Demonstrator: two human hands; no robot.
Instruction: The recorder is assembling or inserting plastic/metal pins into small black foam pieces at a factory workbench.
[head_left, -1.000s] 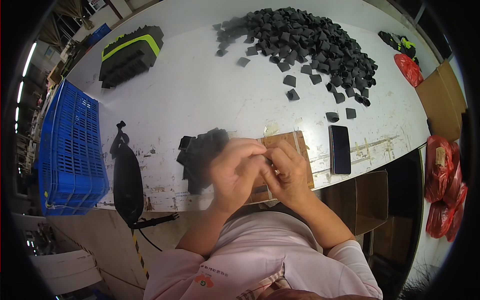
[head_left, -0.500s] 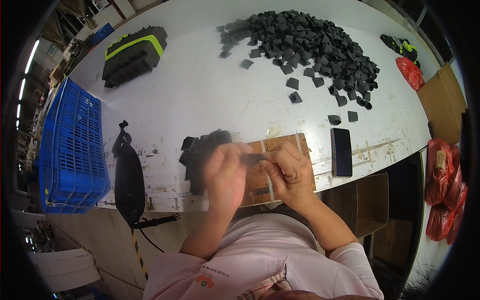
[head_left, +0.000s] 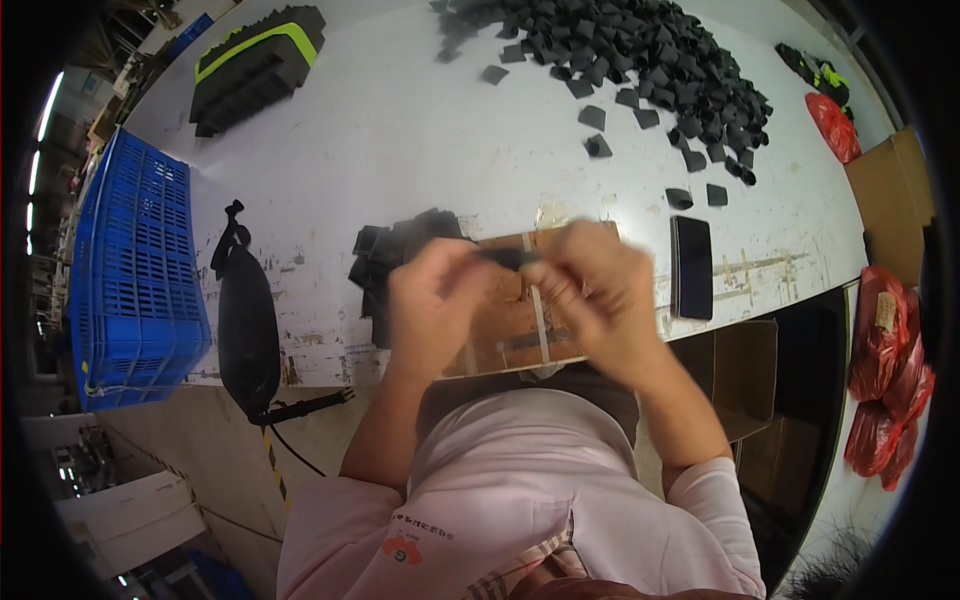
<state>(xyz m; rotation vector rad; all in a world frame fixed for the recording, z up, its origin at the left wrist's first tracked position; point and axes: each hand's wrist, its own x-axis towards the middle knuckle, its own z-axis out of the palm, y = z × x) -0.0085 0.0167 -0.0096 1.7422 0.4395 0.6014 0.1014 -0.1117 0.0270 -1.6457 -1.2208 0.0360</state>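
Note:
A small black fabric piece [head_left: 510,257] stretches between my hands, above a brown wooden board [head_left: 505,335]. My left hand [head_left: 435,300] pinches its left end, though motion blurs the fingertips. At the other end, my right hand [head_left: 605,295] has its thumb and fingers closed on the piece and is blurred too. Right beside my left hand lies a batch of overlapping flat black pieces [head_left: 375,262]. A big heap of small black tube-like pieces [head_left: 640,60] spreads over the far part of the white table [head_left: 330,190].
A black phone [head_left: 692,268] lies right of the board. To the left are a blue plastic crate [head_left: 135,280] and a dark elongated object [head_left: 248,330] with a cord. A black stack with a yellow-green band [head_left: 260,70] sits far left. Red plastic bags [head_left: 880,350] are at the right.
The whole scene sits a little higher in the picture. My right hand has shifted right and my hands are farther apart, with the black piece still between them.

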